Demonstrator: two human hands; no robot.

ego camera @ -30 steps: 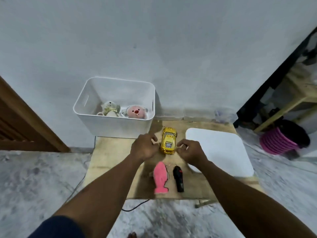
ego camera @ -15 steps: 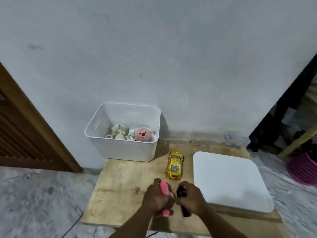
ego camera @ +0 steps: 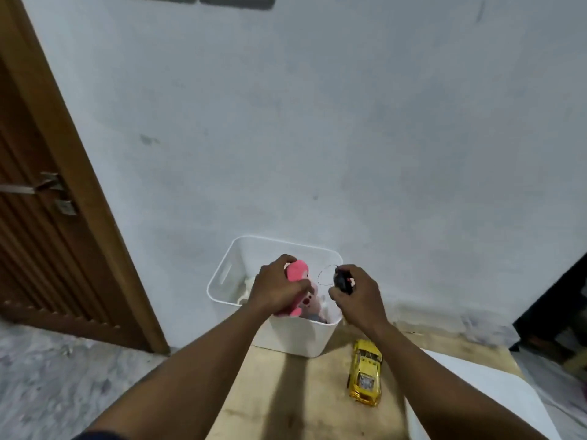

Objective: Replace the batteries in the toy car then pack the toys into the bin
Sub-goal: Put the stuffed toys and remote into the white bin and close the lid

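The white bin (ego camera: 297, 336) stands on the wooden table against the wall. Over its opening my left hand (ego camera: 276, 287) grips a pink fish-shaped toy (ego camera: 297, 272). My right hand (ego camera: 357, 292) holds a black remote control (ego camera: 342, 280) with a thin wire loop, also above the bin. A pink plush face (ego camera: 309, 304) shows inside the bin below my left hand; another pale plush is mostly hidden. The yellow toy car (ego camera: 365, 373) lies on the table to the right of the bin, apart from both hands.
A white flat lid or board (ego camera: 492, 395) lies on the table at the right, beside the car. A brown wooden door (ego camera: 41, 217) and its frame stand at the left. The wall rises right behind the bin. Grey stone floor lies left of the table.
Both hands lifted the pink toy and the black remote from the table's front and carried them up over the bin. The camera tilted upward. The yellow car stayed put.
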